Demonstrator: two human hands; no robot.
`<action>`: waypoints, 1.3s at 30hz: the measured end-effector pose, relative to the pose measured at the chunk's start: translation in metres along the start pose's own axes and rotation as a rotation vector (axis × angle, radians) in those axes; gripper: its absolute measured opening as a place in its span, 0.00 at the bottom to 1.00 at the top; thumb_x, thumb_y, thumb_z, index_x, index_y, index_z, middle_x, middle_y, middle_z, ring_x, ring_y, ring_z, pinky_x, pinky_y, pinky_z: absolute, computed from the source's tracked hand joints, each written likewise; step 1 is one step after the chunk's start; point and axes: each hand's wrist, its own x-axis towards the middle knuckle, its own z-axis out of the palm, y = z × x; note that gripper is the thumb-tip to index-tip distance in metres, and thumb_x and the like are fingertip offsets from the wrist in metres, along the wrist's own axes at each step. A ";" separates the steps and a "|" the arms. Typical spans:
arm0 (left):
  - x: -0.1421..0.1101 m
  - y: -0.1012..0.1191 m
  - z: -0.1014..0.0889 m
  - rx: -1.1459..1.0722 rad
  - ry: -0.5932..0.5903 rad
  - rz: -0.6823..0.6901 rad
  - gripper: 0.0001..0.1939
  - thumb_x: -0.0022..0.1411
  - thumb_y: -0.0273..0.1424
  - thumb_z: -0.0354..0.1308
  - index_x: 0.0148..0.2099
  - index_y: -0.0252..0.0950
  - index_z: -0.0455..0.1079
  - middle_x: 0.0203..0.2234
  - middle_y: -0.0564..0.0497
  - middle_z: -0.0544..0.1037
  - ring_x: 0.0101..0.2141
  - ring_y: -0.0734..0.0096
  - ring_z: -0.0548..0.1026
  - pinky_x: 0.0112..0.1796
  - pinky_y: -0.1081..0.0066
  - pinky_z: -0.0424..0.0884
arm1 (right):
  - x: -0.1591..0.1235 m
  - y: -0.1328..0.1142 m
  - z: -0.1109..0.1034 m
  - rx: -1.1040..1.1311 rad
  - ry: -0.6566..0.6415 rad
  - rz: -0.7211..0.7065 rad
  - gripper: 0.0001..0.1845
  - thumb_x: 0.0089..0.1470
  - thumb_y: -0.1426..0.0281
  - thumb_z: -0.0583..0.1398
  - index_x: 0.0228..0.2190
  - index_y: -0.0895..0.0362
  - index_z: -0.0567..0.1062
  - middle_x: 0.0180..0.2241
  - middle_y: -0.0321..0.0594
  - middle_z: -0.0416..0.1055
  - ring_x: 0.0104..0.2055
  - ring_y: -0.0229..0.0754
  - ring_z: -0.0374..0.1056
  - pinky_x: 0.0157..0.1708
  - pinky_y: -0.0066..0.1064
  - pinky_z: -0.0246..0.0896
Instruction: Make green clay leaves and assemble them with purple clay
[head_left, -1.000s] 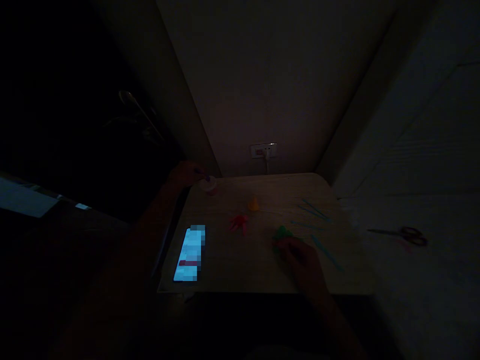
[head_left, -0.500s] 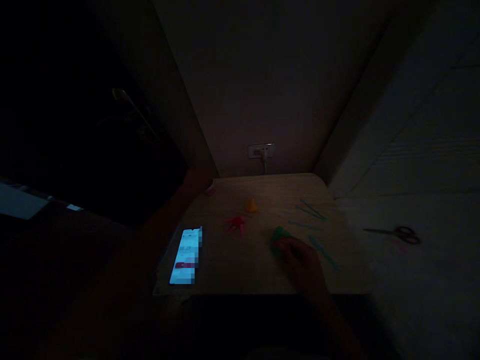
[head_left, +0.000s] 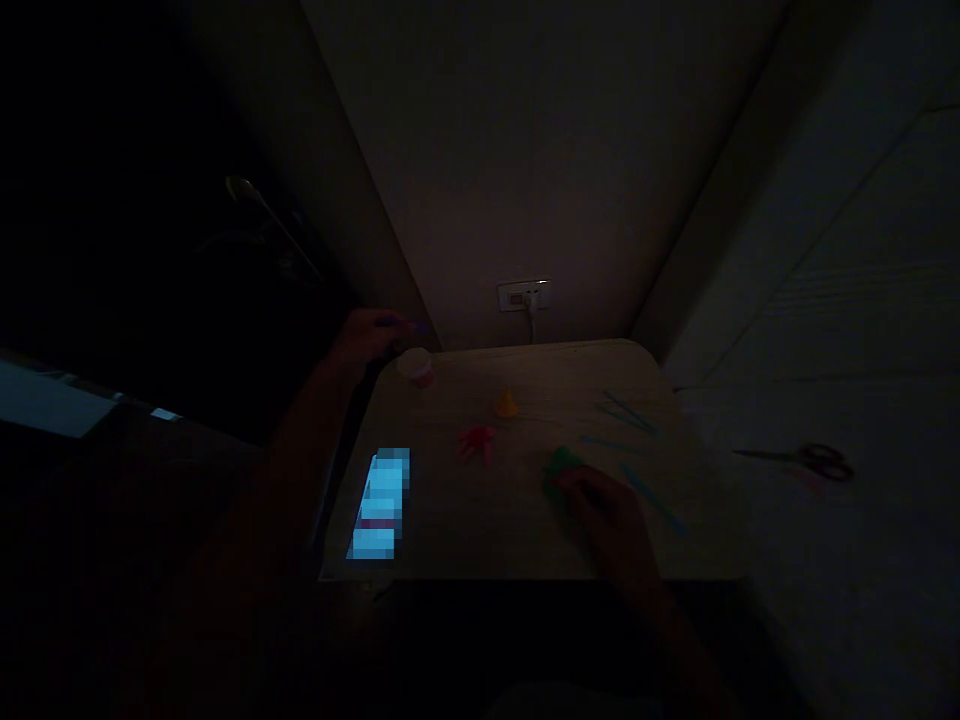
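Observation:
The scene is very dark. My left hand (head_left: 369, 337) hovers at the table's far left corner, just above a small pale pot (head_left: 415, 366), with its fingers pinched on a thin purple stick. My right hand (head_left: 609, 512) rests on the wooden table (head_left: 525, 530) near the front, fingers closed on a green paper shape (head_left: 561, 466). A red paper shape (head_left: 477, 441) and a small orange cone (head_left: 506, 403) lie in the middle of the table.
A lit phone (head_left: 380, 503) lies at the table's left front. Several blue strips (head_left: 634, 415) lie to the right. Scissors (head_left: 814, 459) rest on the pale surface at right. A wall socket (head_left: 523, 295) with a plugged cable is behind the table.
My left hand has lifted off the pale pot, uncovering it, and now holds the purple stick above it. My right hand stays on the green shape.

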 end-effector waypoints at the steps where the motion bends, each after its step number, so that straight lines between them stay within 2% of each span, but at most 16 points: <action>1: -0.008 0.000 0.006 -0.053 -0.005 -0.020 0.17 0.63 0.38 0.62 0.50 0.33 0.78 0.36 0.44 0.83 0.30 0.68 0.79 0.29 0.70 0.73 | 0.000 -0.001 0.000 0.003 -0.003 -0.004 0.15 0.59 0.57 0.62 0.30 0.53 0.83 0.31 0.41 0.82 0.33 0.46 0.74 0.34 0.34 0.67; 3: -0.028 0.002 0.022 -0.178 -0.023 -0.042 0.15 0.64 0.39 0.60 0.47 0.34 0.77 0.34 0.46 0.82 0.28 0.71 0.78 0.29 0.72 0.73 | 0.000 -0.002 0.000 0.008 -0.010 -0.008 0.15 0.59 0.57 0.62 0.29 0.53 0.82 0.30 0.41 0.81 0.32 0.45 0.73 0.33 0.34 0.66; 5: -0.055 0.005 0.044 -0.604 -0.102 -0.123 0.13 0.60 0.39 0.64 0.41 0.33 0.76 0.30 0.49 0.80 0.26 0.73 0.76 0.26 0.73 0.72 | 0.001 -0.003 0.000 0.007 -0.020 -0.011 0.15 0.59 0.58 0.62 0.29 0.53 0.82 0.29 0.40 0.80 0.30 0.44 0.72 0.32 0.33 0.65; 7: -0.089 0.010 0.073 -0.899 -0.193 -0.166 0.13 0.55 0.38 0.68 0.38 0.34 0.75 0.27 0.52 0.77 0.24 0.75 0.75 0.23 0.76 0.68 | 0.003 -0.005 -0.001 0.008 -0.025 -0.017 0.13 0.59 0.58 0.63 0.31 0.54 0.82 0.29 0.39 0.79 0.30 0.43 0.71 0.32 0.33 0.65; 10: -0.144 0.021 0.121 -1.154 -0.346 -0.262 0.14 0.51 0.38 0.72 0.36 0.35 0.75 0.24 0.53 0.75 0.24 0.73 0.75 0.23 0.75 0.67 | 0.005 -0.010 -0.002 0.033 -0.010 -0.021 0.11 0.56 0.60 0.66 0.37 0.54 0.81 0.27 0.37 0.76 0.29 0.42 0.69 0.32 0.32 0.65; 12: -0.179 0.029 0.152 -1.300 -0.349 -0.338 0.15 0.49 0.36 0.74 0.36 0.35 0.75 0.25 0.53 0.76 0.25 0.75 0.74 0.25 0.75 0.68 | 0.006 -0.013 -0.002 0.069 0.002 -0.027 0.13 0.54 0.61 0.68 0.40 0.53 0.80 0.27 0.35 0.74 0.29 0.41 0.69 0.31 0.31 0.65; 14: -0.207 0.037 0.179 -1.388 -0.273 -0.417 0.16 0.45 0.36 0.76 0.33 0.36 0.75 0.25 0.54 0.77 0.23 0.76 0.73 0.24 0.75 0.65 | 0.006 -0.014 -0.001 0.099 0.018 -0.026 0.15 0.52 0.61 0.69 0.41 0.53 0.79 0.29 0.35 0.75 0.31 0.41 0.70 0.32 0.30 0.67; 17: -0.235 0.045 0.205 -1.433 -0.278 -0.480 0.15 0.45 0.36 0.76 0.33 0.37 0.76 0.27 0.51 0.79 0.26 0.73 0.75 0.27 0.74 0.67 | 0.005 -0.010 0.001 0.139 0.025 0.009 0.16 0.50 0.61 0.70 0.40 0.53 0.79 0.34 0.38 0.77 0.34 0.42 0.72 0.33 0.31 0.69; 21: -0.247 0.046 0.214 -1.480 -0.309 -0.470 0.15 0.49 0.35 0.75 0.39 0.38 0.79 0.36 0.48 0.83 0.34 0.67 0.79 0.34 0.71 0.72 | 0.006 -0.001 0.001 0.186 0.041 0.069 0.12 0.51 0.60 0.69 0.36 0.53 0.80 0.33 0.39 0.78 0.34 0.44 0.73 0.33 0.33 0.70; 25: -0.243 0.037 0.215 -1.558 -0.279 -0.497 0.15 0.56 0.40 0.68 0.43 0.37 0.80 0.41 0.45 0.83 0.40 0.62 0.80 0.39 0.66 0.75 | 0.006 -0.002 -0.006 0.103 0.082 -0.015 0.10 0.52 0.61 0.68 0.34 0.53 0.82 0.34 0.40 0.78 0.35 0.44 0.72 0.35 0.34 0.69; 28: -0.239 0.032 0.219 -1.569 -0.239 -0.512 0.15 0.62 0.43 0.61 0.42 0.38 0.78 0.41 0.44 0.83 0.46 0.58 0.80 0.47 0.62 0.76 | 0.003 -0.010 -0.011 -0.044 0.015 -0.094 0.08 0.56 0.62 0.66 0.35 0.52 0.84 0.33 0.40 0.77 0.34 0.44 0.71 0.36 0.35 0.68; 32: -0.240 0.034 0.221 -1.575 -0.218 -0.502 0.15 0.64 0.43 0.58 0.42 0.38 0.77 0.41 0.45 0.83 0.50 0.57 0.80 0.54 0.60 0.73 | -0.003 -0.015 -0.008 -0.213 -0.127 -0.148 0.10 0.61 0.65 0.62 0.37 0.51 0.84 0.38 0.42 0.81 0.41 0.47 0.74 0.45 0.38 0.67; 35: -0.247 0.041 0.213 -1.572 -0.248 -0.445 0.17 0.63 0.43 0.59 0.45 0.36 0.79 0.45 0.44 0.82 0.52 0.58 0.78 0.57 0.62 0.71 | -0.004 -0.011 -0.004 -0.311 -0.153 -0.117 0.08 0.60 0.65 0.63 0.32 0.52 0.84 0.33 0.41 0.80 0.36 0.47 0.74 0.39 0.37 0.65; 39: -0.254 0.049 0.202 -1.599 -0.315 -0.344 0.18 0.62 0.43 0.63 0.46 0.35 0.79 0.47 0.42 0.82 0.55 0.55 0.77 0.60 0.62 0.68 | 0.000 -0.009 -0.002 -0.353 -0.091 -0.115 0.10 0.58 0.64 0.65 0.26 0.53 0.81 0.29 0.40 0.78 0.31 0.44 0.72 0.34 0.34 0.62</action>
